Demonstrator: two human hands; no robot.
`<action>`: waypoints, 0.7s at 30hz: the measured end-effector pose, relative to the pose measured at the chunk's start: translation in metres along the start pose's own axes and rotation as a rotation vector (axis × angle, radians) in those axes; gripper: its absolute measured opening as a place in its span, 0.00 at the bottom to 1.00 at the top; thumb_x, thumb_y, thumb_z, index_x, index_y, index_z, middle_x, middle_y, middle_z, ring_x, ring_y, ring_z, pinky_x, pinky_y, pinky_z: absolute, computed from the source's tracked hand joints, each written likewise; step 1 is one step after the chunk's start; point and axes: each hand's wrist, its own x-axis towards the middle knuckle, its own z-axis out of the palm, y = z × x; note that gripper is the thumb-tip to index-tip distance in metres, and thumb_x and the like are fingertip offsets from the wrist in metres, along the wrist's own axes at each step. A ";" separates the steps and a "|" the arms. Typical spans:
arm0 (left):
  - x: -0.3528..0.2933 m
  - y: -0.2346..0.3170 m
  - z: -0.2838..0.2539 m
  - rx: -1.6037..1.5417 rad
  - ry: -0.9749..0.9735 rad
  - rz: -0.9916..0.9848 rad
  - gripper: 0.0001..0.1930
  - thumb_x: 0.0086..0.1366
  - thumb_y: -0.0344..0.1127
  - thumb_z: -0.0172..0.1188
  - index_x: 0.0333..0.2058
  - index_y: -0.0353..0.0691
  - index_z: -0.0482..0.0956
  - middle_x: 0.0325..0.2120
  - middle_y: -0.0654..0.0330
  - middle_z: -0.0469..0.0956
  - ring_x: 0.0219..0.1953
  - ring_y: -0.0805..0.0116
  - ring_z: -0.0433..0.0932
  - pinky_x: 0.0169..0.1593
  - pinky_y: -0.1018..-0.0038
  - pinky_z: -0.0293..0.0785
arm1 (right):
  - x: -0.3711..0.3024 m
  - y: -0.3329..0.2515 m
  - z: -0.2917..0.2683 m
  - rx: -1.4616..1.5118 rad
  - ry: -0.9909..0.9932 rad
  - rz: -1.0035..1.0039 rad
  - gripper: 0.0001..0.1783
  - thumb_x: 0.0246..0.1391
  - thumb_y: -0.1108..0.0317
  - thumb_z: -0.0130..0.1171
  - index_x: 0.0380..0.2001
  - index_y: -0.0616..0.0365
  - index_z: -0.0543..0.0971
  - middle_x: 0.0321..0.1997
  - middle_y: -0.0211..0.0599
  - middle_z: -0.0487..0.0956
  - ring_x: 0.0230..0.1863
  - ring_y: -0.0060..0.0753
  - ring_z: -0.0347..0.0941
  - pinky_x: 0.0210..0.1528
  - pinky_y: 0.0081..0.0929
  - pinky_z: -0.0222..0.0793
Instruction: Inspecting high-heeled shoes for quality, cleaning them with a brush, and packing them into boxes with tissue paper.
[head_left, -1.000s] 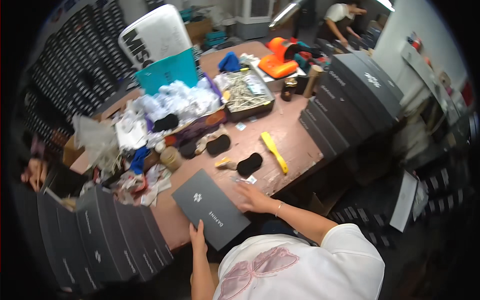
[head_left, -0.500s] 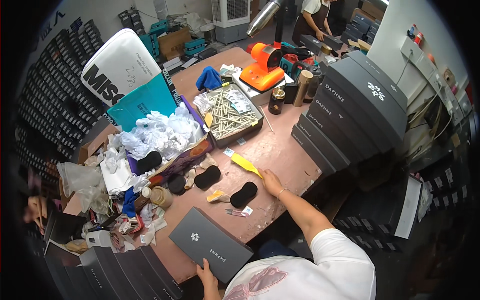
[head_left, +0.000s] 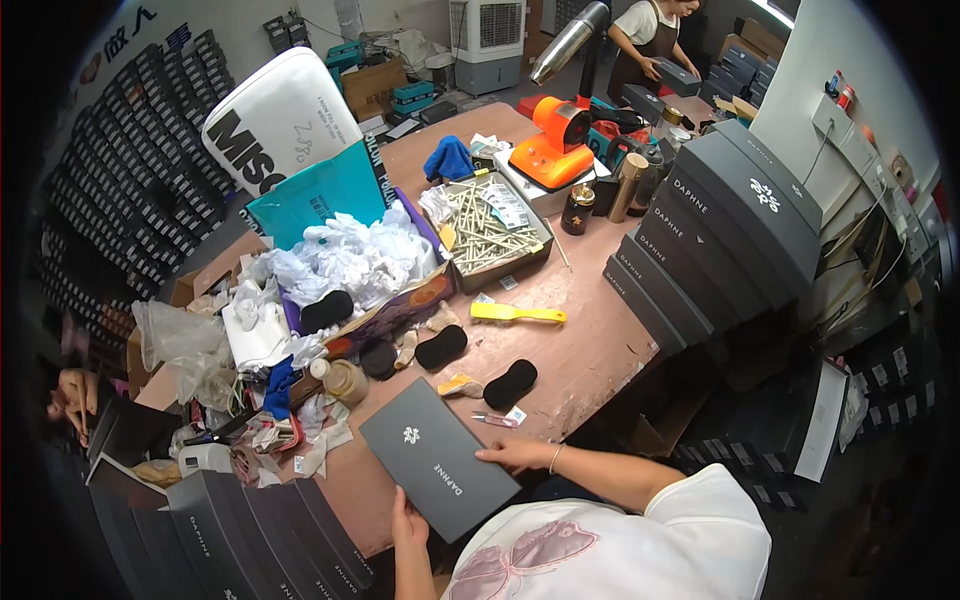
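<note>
A dark grey shoe box (head_left: 425,425) with its lid on lies tilted at the table's near edge, against my body. My left hand (head_left: 408,522) grips its left side near the front corner. From the right, my right hand (head_left: 518,454) holds the box's edge, fingertips over the lid. Beyond it rests a yellow-handled brush (head_left: 520,314), out of my hands. Small scissors (head_left: 494,419) and a black oval pad (head_left: 510,384) lie just past the box, beside a yellowish cloth scrap (head_left: 460,386).
Stacked grey boxes (head_left: 690,240) stand at the right; more boxes (head_left: 250,535) fill the near left. A carton of white crumpled paper (head_left: 350,262), a tray of sticks (head_left: 495,225) and an orange heat blower (head_left: 553,145) occupy the table. A co-worker (head_left: 650,45) handles boxes behind.
My right hand has let go of the yellow brush, which now lies on the table, and moved back to the box's right edge. My left hand stays on the box; the view has shifted slightly.
</note>
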 end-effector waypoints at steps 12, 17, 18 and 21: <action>-0.051 0.086 -0.032 0.361 0.120 0.700 0.26 0.72 0.40 0.46 0.63 0.34 0.55 0.63 0.48 0.57 0.66 0.59 0.54 0.67 0.66 0.47 | -0.027 -0.070 0.168 -0.271 -0.253 -0.506 0.26 0.60 0.50 0.53 0.45 0.66 0.75 0.40 0.46 0.79 0.42 0.36 0.77 0.43 0.30 0.70; -0.073 0.134 -0.022 1.231 0.292 1.152 0.29 0.57 0.33 0.63 0.57 0.32 0.66 0.57 0.43 0.65 0.62 0.46 0.61 0.62 0.62 0.59 | -0.053 -0.029 0.125 -0.609 0.201 -0.536 0.19 0.52 0.63 0.60 0.43 0.64 0.77 0.45 0.52 0.77 0.43 0.51 0.75 0.45 0.38 0.71; -0.078 0.130 -0.022 1.258 0.249 1.158 0.30 0.56 0.33 0.64 0.57 0.32 0.66 0.57 0.43 0.65 0.62 0.46 0.61 0.62 0.62 0.59 | -0.053 -0.023 0.106 -0.759 0.409 -0.610 0.18 0.50 0.66 0.61 0.43 0.65 0.76 0.42 0.51 0.77 0.42 0.53 0.74 0.45 0.38 0.70; -0.055 0.089 0.003 1.334 -0.209 0.928 0.34 0.55 0.36 0.65 0.59 0.36 0.63 0.58 0.45 0.64 0.64 0.47 0.59 0.64 0.60 0.55 | -0.039 -0.034 0.077 -1.039 0.614 -0.757 0.25 0.43 0.67 0.65 0.46 0.61 0.74 0.49 0.49 0.73 0.53 0.53 0.68 0.52 0.45 0.65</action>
